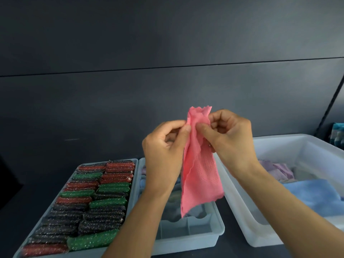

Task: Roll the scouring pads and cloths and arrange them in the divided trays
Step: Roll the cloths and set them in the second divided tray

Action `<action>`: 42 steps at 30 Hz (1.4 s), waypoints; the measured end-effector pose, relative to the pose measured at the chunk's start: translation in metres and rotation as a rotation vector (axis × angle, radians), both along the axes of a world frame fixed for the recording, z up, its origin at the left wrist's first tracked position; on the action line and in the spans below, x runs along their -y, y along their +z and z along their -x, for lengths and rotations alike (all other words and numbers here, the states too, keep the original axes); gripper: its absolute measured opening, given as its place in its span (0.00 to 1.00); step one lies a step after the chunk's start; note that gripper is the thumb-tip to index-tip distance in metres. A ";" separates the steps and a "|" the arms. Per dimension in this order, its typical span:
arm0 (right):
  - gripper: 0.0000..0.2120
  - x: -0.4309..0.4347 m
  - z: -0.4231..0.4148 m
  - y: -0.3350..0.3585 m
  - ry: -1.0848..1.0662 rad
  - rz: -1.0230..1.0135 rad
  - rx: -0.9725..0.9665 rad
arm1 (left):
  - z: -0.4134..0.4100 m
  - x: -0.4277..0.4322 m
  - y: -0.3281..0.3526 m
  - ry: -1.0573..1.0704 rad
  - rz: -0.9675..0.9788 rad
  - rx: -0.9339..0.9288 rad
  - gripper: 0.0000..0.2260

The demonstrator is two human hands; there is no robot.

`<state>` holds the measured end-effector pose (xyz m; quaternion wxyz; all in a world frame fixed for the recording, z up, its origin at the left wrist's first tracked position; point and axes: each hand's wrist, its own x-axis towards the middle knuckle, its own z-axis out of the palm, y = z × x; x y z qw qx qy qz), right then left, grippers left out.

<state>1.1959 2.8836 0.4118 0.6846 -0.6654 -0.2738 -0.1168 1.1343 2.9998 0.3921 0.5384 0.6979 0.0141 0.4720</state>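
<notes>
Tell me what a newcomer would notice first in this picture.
First is the pink cloth, held up mid-frame and hanging from its top edge, which the left hand and the right hand pinch. Next come the red, green and dark rolled scouring pads, packed in two columns in the tray at lower left. At right, a clear bin holds loose cloths.

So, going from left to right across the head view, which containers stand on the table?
Tray of rolled scouring pads → divided tray with some cloths → large clear bin of loose cloths. The pink cloth, pinched by the left hand and right hand, overlaps the divided tray, so I leave it out.
</notes>
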 end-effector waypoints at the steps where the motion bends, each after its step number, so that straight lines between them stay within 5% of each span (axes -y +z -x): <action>1: 0.06 -0.001 0.002 0.000 0.011 0.013 0.008 | 0.000 0.002 0.001 -0.004 -0.031 -0.007 0.05; 19: 0.08 0.000 0.012 0.007 0.200 -0.052 -0.083 | 0.003 0.003 0.005 0.110 -0.252 0.011 0.02; 27: 0.07 0.000 0.014 0.005 0.213 -0.123 -0.086 | 0.011 0.011 0.011 -0.156 0.208 -0.033 0.04; 37: 0.07 0.002 0.014 0.007 0.182 -0.075 -0.016 | 0.016 0.014 0.014 -0.262 0.265 -0.068 0.06; 42: 0.10 0.008 0.012 0.007 0.272 -0.193 -0.154 | 0.011 -0.001 0.021 -0.195 0.179 -0.092 0.04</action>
